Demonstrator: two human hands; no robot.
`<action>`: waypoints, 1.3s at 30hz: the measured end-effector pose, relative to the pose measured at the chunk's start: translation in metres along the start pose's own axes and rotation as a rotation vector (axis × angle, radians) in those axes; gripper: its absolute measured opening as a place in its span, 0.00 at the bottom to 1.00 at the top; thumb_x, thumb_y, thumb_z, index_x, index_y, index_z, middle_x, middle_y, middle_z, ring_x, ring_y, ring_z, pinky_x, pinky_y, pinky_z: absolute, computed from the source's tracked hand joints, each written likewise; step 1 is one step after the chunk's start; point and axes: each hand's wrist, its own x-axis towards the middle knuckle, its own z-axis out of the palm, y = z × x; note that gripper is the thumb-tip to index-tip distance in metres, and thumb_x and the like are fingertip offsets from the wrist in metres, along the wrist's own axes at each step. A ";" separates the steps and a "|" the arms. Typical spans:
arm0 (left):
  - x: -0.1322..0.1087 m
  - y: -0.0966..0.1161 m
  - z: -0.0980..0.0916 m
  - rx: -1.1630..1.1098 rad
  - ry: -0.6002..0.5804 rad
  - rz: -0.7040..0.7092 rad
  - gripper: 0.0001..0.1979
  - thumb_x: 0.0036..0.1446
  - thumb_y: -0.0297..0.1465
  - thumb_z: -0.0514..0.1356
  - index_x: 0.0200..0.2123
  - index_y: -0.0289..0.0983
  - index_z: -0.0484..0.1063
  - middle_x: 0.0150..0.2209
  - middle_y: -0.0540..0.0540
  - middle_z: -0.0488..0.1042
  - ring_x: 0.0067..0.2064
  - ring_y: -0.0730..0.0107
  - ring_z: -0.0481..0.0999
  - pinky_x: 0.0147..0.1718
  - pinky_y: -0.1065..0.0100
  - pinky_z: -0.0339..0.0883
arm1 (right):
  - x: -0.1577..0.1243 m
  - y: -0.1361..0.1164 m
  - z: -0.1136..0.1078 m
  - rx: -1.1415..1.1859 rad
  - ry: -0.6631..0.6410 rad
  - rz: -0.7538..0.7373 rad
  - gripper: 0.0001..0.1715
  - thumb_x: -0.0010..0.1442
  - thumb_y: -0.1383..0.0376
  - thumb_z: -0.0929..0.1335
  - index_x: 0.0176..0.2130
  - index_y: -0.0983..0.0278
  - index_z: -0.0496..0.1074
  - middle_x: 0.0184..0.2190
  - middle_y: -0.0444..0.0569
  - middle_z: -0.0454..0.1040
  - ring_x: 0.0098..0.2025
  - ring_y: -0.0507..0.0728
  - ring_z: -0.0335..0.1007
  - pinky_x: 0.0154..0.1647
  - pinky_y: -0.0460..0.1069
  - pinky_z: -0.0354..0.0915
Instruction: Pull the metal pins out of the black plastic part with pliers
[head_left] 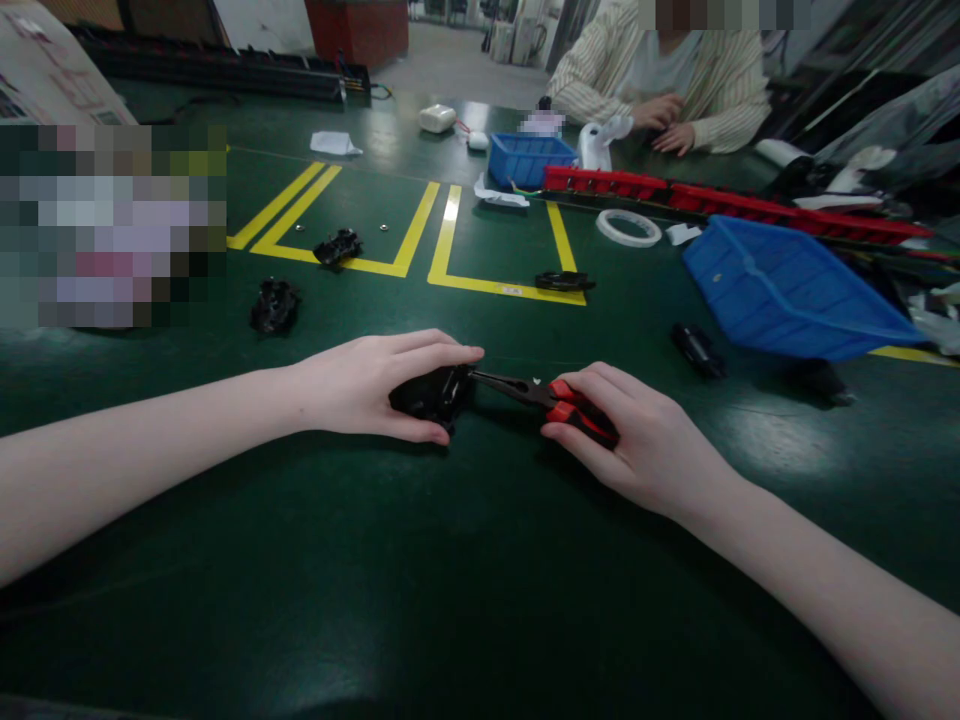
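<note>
Both palms down: left hand point(367, 385) pins black part point(433, 393), right hand point(637, 440) grips pliers point(551, 398).

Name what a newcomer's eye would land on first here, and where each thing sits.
At centre, the left hand pins a black plastic part to the green table while the right hand holds red-handled pliers to it. A tilted blue bin stands at right.

On the surface point(480, 560) the plastic part point(433, 392) sits under the left hand point(375, 385), with the pliers point(551, 400) just right of it in the right hand point(637, 440).
</note>
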 end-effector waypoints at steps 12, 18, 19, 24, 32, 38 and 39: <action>0.001 0.002 0.000 -0.150 0.000 0.022 0.38 0.55 0.44 0.69 0.64 0.37 0.63 0.57 0.36 0.69 0.56 0.53 0.72 0.54 0.57 0.70 | -0.005 -0.008 0.001 0.196 -0.001 -0.021 0.16 0.66 0.55 0.66 0.47 0.63 0.70 0.39 0.51 0.74 0.36 0.55 0.71 0.33 0.49 0.66; 0.000 0.009 -0.001 -0.270 0.049 0.137 0.38 0.53 0.44 0.69 0.63 0.39 0.64 0.54 0.38 0.70 0.53 0.55 0.73 0.51 0.59 0.72 | -0.009 -0.016 -0.006 0.248 0.003 -0.070 0.15 0.66 0.55 0.66 0.47 0.62 0.70 0.38 0.50 0.75 0.34 0.55 0.72 0.32 0.49 0.67; 0.000 0.009 -0.002 -0.275 0.058 0.146 0.37 0.53 0.45 0.69 0.63 0.39 0.64 0.54 0.38 0.71 0.53 0.55 0.74 0.50 0.59 0.72 | -0.010 -0.016 -0.007 0.241 0.005 -0.082 0.15 0.66 0.55 0.66 0.47 0.61 0.69 0.38 0.51 0.75 0.35 0.56 0.72 0.32 0.50 0.67; 0.000 0.009 -0.002 -0.309 0.072 0.156 0.36 0.54 0.50 0.68 0.62 0.41 0.67 0.52 0.39 0.72 0.50 0.56 0.75 0.48 0.59 0.73 | -0.013 -0.017 -0.009 0.188 0.022 -0.129 0.16 0.65 0.54 0.66 0.49 0.60 0.68 0.40 0.52 0.76 0.36 0.59 0.74 0.33 0.52 0.69; 0.000 0.012 -0.002 -0.328 0.060 0.111 0.34 0.54 0.53 0.66 0.58 0.40 0.71 0.50 0.39 0.75 0.49 0.56 0.77 0.46 0.59 0.74 | -0.013 -0.017 -0.006 0.179 -0.008 -0.129 0.17 0.64 0.54 0.66 0.50 0.59 0.69 0.40 0.52 0.77 0.37 0.60 0.75 0.33 0.53 0.70; 0.000 0.010 -0.001 -0.323 0.073 0.144 0.33 0.54 0.50 0.67 0.58 0.40 0.71 0.49 0.39 0.75 0.48 0.57 0.77 0.44 0.61 0.74 | -0.013 -0.017 -0.007 0.128 0.003 -0.164 0.17 0.65 0.54 0.66 0.49 0.60 0.68 0.40 0.53 0.76 0.37 0.59 0.74 0.33 0.53 0.70; 0.000 0.010 -0.001 -0.324 0.074 0.144 0.33 0.53 0.49 0.68 0.58 0.40 0.71 0.49 0.40 0.75 0.48 0.57 0.77 0.44 0.61 0.74 | -0.013 -0.016 -0.007 0.126 0.006 -0.162 0.17 0.65 0.54 0.66 0.50 0.60 0.68 0.41 0.53 0.76 0.37 0.60 0.74 0.33 0.53 0.70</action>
